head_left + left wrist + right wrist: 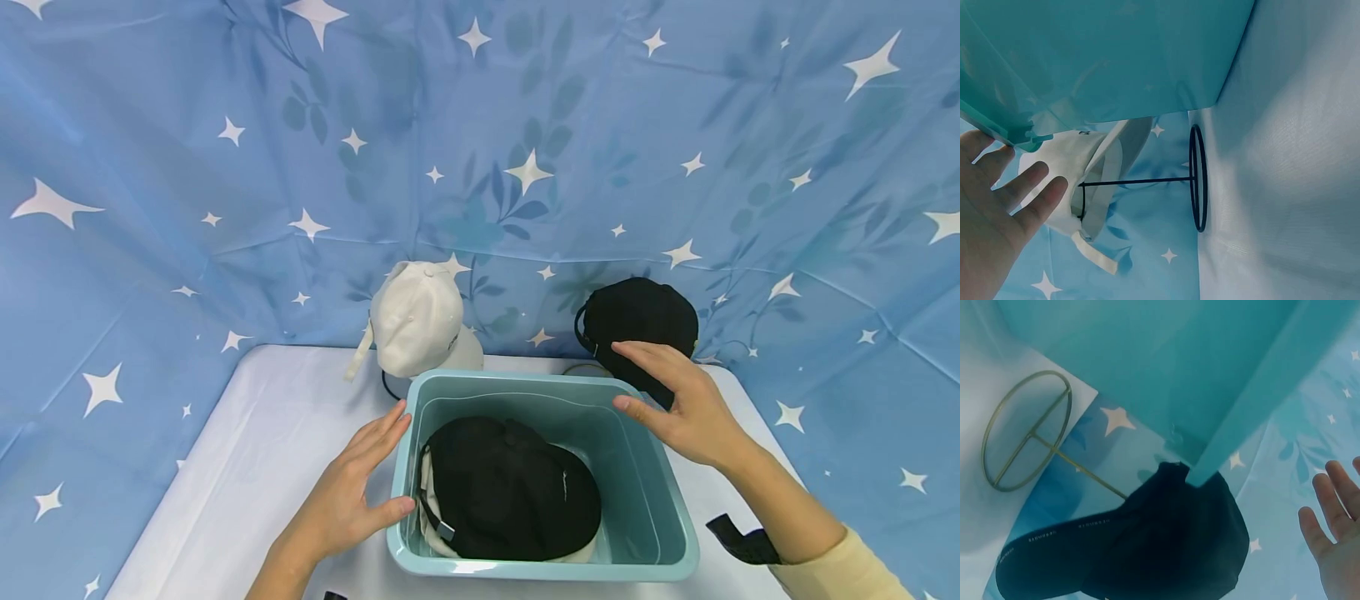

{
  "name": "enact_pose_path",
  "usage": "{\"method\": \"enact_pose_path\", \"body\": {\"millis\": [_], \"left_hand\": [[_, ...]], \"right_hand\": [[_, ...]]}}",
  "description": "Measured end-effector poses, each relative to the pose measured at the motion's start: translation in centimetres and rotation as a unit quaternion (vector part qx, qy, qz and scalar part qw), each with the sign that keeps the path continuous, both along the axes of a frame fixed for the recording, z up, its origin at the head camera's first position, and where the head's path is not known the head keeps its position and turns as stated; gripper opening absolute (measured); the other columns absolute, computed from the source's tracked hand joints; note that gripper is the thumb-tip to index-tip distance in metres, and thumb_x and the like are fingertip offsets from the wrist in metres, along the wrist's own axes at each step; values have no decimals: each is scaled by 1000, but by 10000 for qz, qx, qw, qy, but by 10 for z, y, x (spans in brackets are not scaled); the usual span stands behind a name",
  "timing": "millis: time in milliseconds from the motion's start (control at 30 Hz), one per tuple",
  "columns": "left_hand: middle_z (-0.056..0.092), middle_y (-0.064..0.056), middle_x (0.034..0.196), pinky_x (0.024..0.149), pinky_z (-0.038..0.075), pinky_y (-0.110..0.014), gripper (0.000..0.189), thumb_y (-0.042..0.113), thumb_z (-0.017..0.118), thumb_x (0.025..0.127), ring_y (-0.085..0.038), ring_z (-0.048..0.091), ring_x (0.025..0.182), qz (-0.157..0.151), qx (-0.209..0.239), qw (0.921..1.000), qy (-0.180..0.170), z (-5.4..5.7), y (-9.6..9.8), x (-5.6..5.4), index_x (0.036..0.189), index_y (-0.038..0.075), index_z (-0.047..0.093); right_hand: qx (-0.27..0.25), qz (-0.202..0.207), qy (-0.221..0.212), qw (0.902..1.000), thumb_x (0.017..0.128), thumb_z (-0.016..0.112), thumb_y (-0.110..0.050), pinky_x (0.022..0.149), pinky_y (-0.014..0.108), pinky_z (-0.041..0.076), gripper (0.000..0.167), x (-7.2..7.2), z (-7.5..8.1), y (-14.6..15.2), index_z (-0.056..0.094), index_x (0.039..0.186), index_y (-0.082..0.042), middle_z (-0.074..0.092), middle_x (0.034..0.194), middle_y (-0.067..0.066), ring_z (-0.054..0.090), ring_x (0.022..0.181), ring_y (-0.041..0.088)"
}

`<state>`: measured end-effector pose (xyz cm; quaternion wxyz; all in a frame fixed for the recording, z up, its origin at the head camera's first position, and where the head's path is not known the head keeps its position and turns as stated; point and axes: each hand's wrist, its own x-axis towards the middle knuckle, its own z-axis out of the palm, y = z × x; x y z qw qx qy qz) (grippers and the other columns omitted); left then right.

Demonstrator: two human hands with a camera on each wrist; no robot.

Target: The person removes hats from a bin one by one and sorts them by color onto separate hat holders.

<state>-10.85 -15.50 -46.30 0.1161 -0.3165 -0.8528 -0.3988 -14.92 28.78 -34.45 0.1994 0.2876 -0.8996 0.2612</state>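
Observation:
A teal plastic bin (637, 467) stands at the front of the table. In it lies a black cap (510, 492) with a metal buckle on its back strap, over a cream-coloured cap (429, 475) that shows only along the edges. My left hand (345, 487) is at the bin's left side, fingers extended and fingertips right at the rim. Above the bin's right rim, my right hand (682, 408) hovers with fingers spread from the thumb and nothing held. It overlaps a second black cap (637, 312) behind the bin.
Behind the bin, a white cap (416, 321) hangs on a black wire stand (1199, 178). The second black cap sits on a brass-coloured wire stand (1085, 472). A white cloth (262, 433) covers the table, and a blue star-patterned curtain (420, 108) surrounds its back and sides.

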Motion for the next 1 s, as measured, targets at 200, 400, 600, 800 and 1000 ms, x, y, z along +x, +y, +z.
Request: {"method": "enact_pose_path", "body": {"millis": [200,400,600,800,1000], "left_hand": [[32,-6,170,106,42,-67,88,42,78,89,-35,40,148,-7,12,10000,-8,0,0,0,163,14,40],[32,-7,170,105,43,-67,88,42,78,89,-36,40,148,-8,13,10000,-5,1,0,-1,163,14,40],[32,-7,170,105,43,-67,88,43,78,89,-35,40,148,-3,11,10000,-4,1,0,-1,163,13,40],[32,-7,170,105,43,-67,89,40,79,88,-34,40,148,-9,26,10000,-18,0,-1,-1,163,13,39],[32,-8,170,104,44,-69,90,36,80,86,-34,40,148,-9,24,10000,-57,-1,0,-1,163,14,39]], "right_hand": [[154,63,-51,9998,79,88,-14,100,57,47,76,2,-7,-6,60,149,-15,61,146,8,54,133,23],[92,255,-221,9994,78,89,-18,98,64,48,76,2,-17,-13,60,149,-16,61,146,5,54,133,24],[103,432,-358,9984,77,90,-21,96,66,50,77,4,-27,-21,60,148,-14,60,146,4,54,132,26],[90,584,-574,9966,80,89,-21,97,65,49,77,4,-36,-28,58,150,-14,59,147,3,53,134,24],[38,658,-783,9948,81,89,-23,98,66,49,78,6,-44,-33,56,151,-16,59,148,6,54,133,27]]}}
